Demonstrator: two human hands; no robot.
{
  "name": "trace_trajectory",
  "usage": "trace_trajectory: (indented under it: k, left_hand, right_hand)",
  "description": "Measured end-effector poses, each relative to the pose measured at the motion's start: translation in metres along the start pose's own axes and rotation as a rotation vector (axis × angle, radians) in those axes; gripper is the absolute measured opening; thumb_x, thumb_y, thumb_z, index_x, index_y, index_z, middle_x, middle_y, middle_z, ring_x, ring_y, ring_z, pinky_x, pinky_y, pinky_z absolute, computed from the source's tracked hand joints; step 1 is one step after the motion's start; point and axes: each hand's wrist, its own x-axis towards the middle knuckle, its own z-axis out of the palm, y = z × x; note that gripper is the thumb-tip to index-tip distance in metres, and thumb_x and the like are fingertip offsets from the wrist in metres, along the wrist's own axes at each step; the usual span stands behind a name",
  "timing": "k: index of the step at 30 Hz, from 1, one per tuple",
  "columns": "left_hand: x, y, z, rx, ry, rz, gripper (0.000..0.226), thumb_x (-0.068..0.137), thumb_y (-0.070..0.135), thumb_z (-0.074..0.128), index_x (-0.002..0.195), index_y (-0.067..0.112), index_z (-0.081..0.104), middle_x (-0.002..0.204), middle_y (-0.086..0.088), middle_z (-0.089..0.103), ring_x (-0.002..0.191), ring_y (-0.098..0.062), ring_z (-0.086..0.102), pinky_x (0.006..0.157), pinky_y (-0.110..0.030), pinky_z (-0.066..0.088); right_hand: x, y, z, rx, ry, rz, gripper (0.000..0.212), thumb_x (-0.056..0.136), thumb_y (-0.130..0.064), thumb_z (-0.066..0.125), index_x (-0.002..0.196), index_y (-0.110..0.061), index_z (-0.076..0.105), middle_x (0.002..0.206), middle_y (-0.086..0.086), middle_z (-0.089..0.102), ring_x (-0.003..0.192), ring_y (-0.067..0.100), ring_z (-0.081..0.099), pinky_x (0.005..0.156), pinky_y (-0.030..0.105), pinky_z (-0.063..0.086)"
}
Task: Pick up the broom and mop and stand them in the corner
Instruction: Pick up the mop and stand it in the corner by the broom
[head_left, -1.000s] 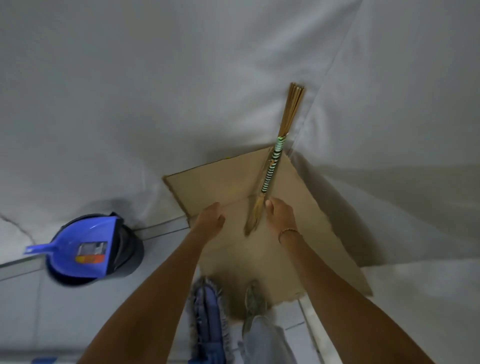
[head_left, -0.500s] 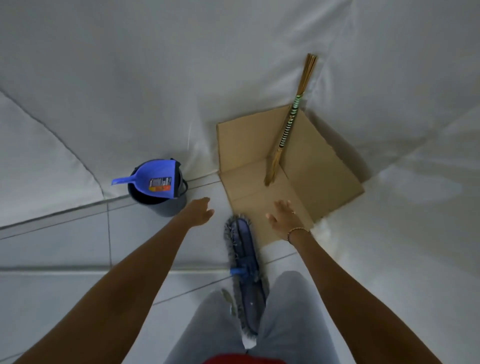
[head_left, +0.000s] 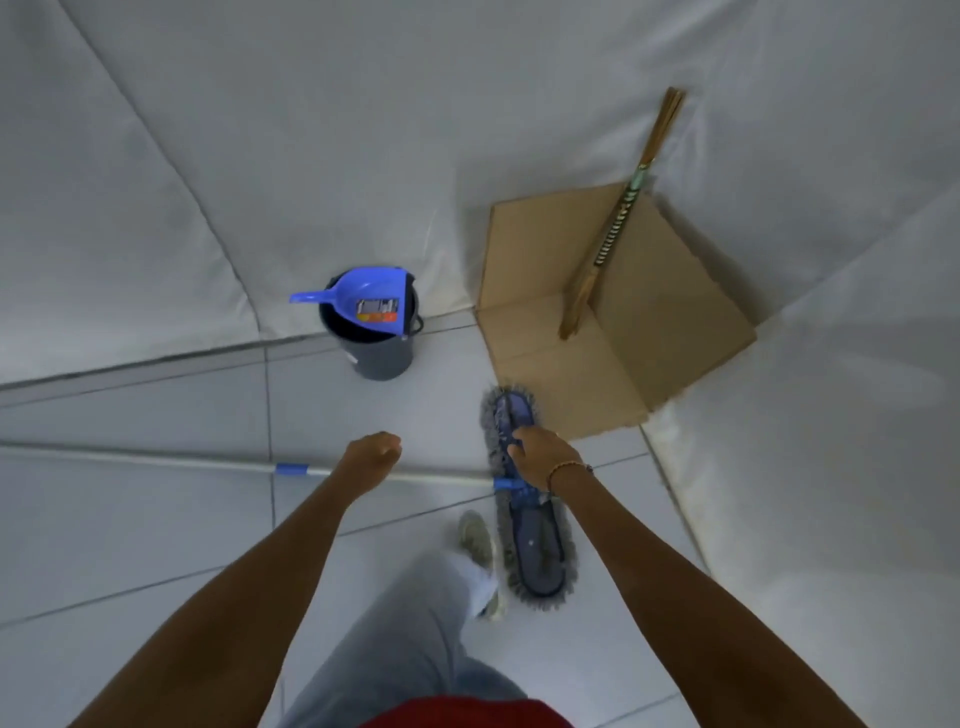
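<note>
Now for the mop, broom parked upper right!
Straw broom (head_left: 618, 223) leans in the corner over flattened brown cardboard (head_left: 649, 332); right hand (head_left: 545, 457) spreads open on the blue-grey flat mop (head_left: 530, 540), left hand (head_left: 371, 460) curled loosely above its white pole (head_left: 156, 461), ready to lift.

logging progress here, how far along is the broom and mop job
About halfway. Done: the broom stands propped in the corner on the cardboard. In hand: the right hand is over the mop head, the left hand is above its pole, neither clearly gripping. Left: lift the mop off the floor and stand it by the broom.
</note>
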Motion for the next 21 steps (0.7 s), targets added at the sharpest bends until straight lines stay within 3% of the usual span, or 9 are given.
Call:
trace_trajectory:
  k: [4, 7, 8, 10, 12, 14, 15, 18, 21]
  left_hand:
    - [-0.033, -0.038, -0.011, 0.033, 0.02, 0.049, 0.041, 0.096, 0.02, 0.03, 0.116, -0.002, 0.058, 0.128, -0.018, 0.058, 0.117, -0.031, 0.054, 0.098, -0.038, 0.039]
    - [-0.059, -0.083, -0.03, 0.011, 0.055, 0.043, 0.049, 0.09, 0.026, 0.025, 0.105, -0.004, 0.06, 0.12, -0.019, 0.061, 0.109, -0.033, 0.057, 0.093, -0.038, 0.041]
    - [-0.065, -0.095, -0.037, 0.0, 0.049, 0.037, 0.05, 0.088, 0.027, 0.023, 0.1, -0.004, 0.06, 0.115, -0.02, 0.062, 0.106, -0.033, 0.058, 0.091, -0.037, 0.042]
    - [-0.074, -0.139, -0.05, -0.023, 0.037, 0.013, 0.043, 0.093, 0.025, 0.025, 0.09, -0.001, 0.059, 0.101, -0.021, 0.061, 0.1, -0.033, 0.059, 0.085, -0.034, 0.042]
    - [-0.081, -0.176, -0.061, -0.041, -0.005, -0.033, 0.045, 0.091, 0.036, 0.023, 0.081, 0.006, 0.054, 0.089, -0.018, 0.055, 0.092, -0.029, 0.059, 0.083, -0.033, 0.042]
    - [-0.081, -0.228, -0.075, -0.077, -0.041, -0.101, 0.056, 0.082, 0.046, 0.015, 0.079, 0.005, 0.053, 0.093, -0.021, 0.059, 0.092, -0.028, 0.059, 0.086, -0.034, 0.041]
    - [-0.079, -0.252, -0.08, -0.11, -0.04, -0.131, 0.049, 0.088, 0.04, 0.021, 0.082, 0.005, 0.054, 0.102, -0.023, 0.062, 0.099, -0.029, 0.059, 0.089, -0.034, 0.04]
    - [-0.065, -0.318, -0.094, -0.18, -0.044, -0.205, 0.032, 0.095, 0.01, 0.037, 0.117, -0.002, 0.058, 0.134, -0.017, 0.055, 0.127, -0.03, 0.048, 0.109, -0.034, 0.033]
    - [-0.055, -0.376, -0.11, -0.182, -0.071, -0.26, 0.04, 0.095, 0.01, 0.04, 0.134, 0.004, 0.047, 0.145, -0.013, 0.047, 0.136, -0.026, 0.041, 0.116, -0.036, 0.029]
  right_hand:
    - [-0.023, -0.031, 0.037, -0.006, -0.043, -0.023, 0.036, 0.099, -0.022, 0.035, 0.119, 0.002, 0.054, 0.119, 0.021, 0.059, 0.108, 0.035, 0.056, 0.091, 0.043, 0.046]
    - [-0.031, -0.074, 0.058, -0.051, -0.036, -0.036, 0.031, 0.098, -0.019, 0.035, 0.083, -0.001, 0.056, 0.076, 0.011, 0.057, 0.069, 0.023, 0.054, 0.081, 0.039, 0.048]
    - [-0.029, -0.085, 0.062, -0.055, -0.031, -0.046, 0.031, 0.098, -0.019, 0.035, 0.081, -0.004, 0.056, 0.075, 0.01, 0.056, 0.068, 0.023, 0.053, 0.081, 0.039, 0.048]
    - [-0.018, -0.124, 0.071, -0.055, -0.044, -0.073, 0.03, 0.097, -0.017, 0.036, 0.1, -0.001, 0.061, 0.098, 0.016, 0.064, 0.09, 0.031, 0.059, 0.083, 0.039, 0.049]
    - [-0.006, -0.154, 0.076, -0.05, -0.047, -0.077, 0.032, 0.096, -0.016, 0.036, 0.108, -0.001, 0.061, 0.109, 0.018, 0.065, 0.099, 0.033, 0.06, 0.083, 0.038, 0.05]
    - [0.019, -0.199, 0.086, -0.062, -0.06, -0.089, 0.031, 0.095, -0.017, 0.037, 0.108, -0.002, 0.061, 0.11, 0.019, 0.066, 0.099, 0.033, 0.061, 0.084, 0.037, 0.05]
    - [0.031, -0.22, 0.091, -0.055, -0.062, -0.095, 0.031, 0.095, -0.017, 0.038, 0.108, -0.002, 0.061, 0.11, 0.019, 0.066, 0.1, 0.033, 0.061, 0.085, 0.037, 0.05]
    - [0.067, -0.278, 0.11, -0.045, -0.096, -0.083, 0.03, 0.095, -0.017, 0.038, 0.108, -0.004, 0.061, 0.112, 0.019, 0.065, 0.102, 0.033, 0.06, 0.086, 0.037, 0.049]
    - [0.101, -0.344, 0.139, -0.061, -0.207, -0.091, 0.032, 0.096, -0.022, 0.036, 0.108, -0.006, 0.061, 0.11, 0.016, 0.066, 0.1, 0.033, 0.061, 0.082, 0.034, 0.048]
